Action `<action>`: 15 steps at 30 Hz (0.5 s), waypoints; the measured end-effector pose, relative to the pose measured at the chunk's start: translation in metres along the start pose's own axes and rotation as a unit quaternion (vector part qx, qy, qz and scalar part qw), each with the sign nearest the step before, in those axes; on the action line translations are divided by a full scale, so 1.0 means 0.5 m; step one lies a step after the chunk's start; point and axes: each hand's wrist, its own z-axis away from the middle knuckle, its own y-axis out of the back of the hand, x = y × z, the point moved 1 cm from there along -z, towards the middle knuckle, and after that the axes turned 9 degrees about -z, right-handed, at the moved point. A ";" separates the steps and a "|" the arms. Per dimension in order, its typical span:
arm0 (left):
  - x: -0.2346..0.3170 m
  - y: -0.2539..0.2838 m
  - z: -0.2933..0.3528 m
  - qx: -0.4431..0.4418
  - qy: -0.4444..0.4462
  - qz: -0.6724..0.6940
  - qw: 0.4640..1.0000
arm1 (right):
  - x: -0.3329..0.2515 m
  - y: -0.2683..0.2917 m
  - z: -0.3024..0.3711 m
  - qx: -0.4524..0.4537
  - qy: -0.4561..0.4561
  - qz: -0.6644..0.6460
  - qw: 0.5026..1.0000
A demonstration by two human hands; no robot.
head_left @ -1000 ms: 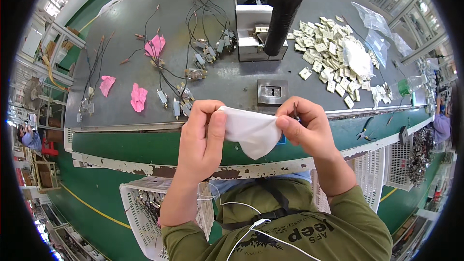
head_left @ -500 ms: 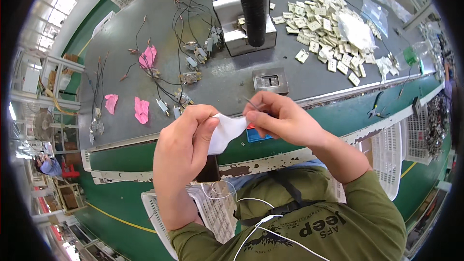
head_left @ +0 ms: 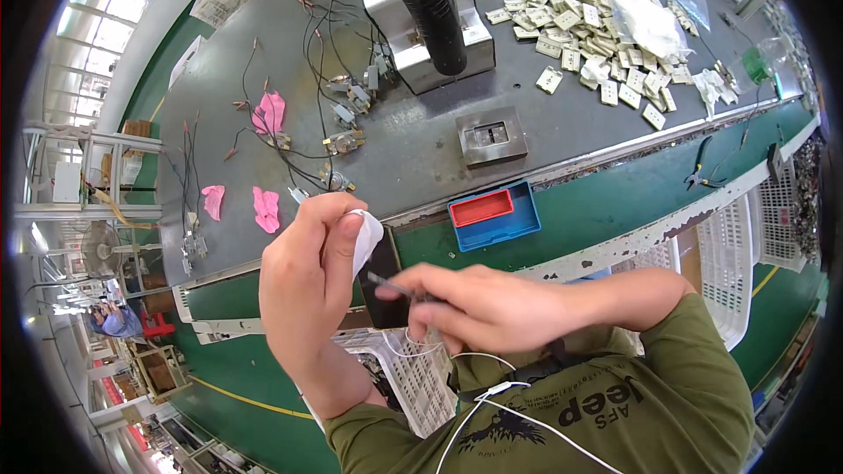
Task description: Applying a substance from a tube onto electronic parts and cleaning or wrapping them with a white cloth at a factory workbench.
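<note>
A soft white cloth is pinched between the thumb and fingers of my left hand, above the front edge of the bench. My right hand, slightly smeared by motion, is closed around a thin grey metal tool. The tool's tip points left toward the cloth, lower than it and apart from it. Beneath the hands lies a dark flat slab, partly covered by them. Beyond them, a square metal fixture with a recessed slot rests on the bench.
A blue tray holding a red tray sits at the bench's front. Cream socket plates lie heaped at the far right. A black-columned press stands at the back. Wired metal parts, pink scraps and pliers lie around.
My right hand has let go of the cloth and moved down and left with the metal tool. The cloth, stretched between both hands before, now stays in my left hand only.
</note>
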 end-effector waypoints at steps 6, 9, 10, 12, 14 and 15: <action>0.001 0.004 0.003 0.007 0.009 -0.004 1.000 | 0.013 0.011 -0.016 0.053 -0.058 -0.074 0.994; 0.003 0.009 0.006 0.002 0.019 -0.016 1.000 | 0.013 0.004 -0.017 0.076 -0.037 -0.083 0.993; 0.005 0.011 0.007 0.000 0.018 -0.018 1.000 | 0.014 0.005 -0.018 0.077 -0.034 -0.085 0.993; 0.007 0.017 0.006 -0.007 0.030 -0.027 0.999 | 0.017 0.011 -0.023 0.167 -0.005 -0.141 0.976; 0.001 0.015 0.009 0.002 0.021 -0.028 0.999 | 0.019 0.013 -0.025 0.185 0.019 -0.168 0.968; -0.002 0.015 0.011 0.013 0.016 -0.029 0.999 | 0.016 0.011 -0.023 0.176 0.019 -0.142 0.974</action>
